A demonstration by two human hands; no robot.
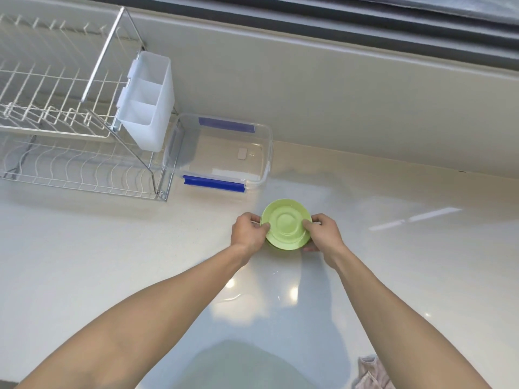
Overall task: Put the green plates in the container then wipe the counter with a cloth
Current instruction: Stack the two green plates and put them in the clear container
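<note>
A stack of light green plates sits at the middle of the glossy white counter. My left hand grips the stack's left rim and my right hand grips its right rim. A clear plastic container with blue clips stands just behind and to the left of the plates, open, with only a small label on its floor. A pinkish cloth lies at the counter's near edge, partly hidden behind my right forearm.
A metal two-tier dish rack with a white cutlery holder stands at the left, touching the container's left side. A low beige wall and a window frame run along the back.
</note>
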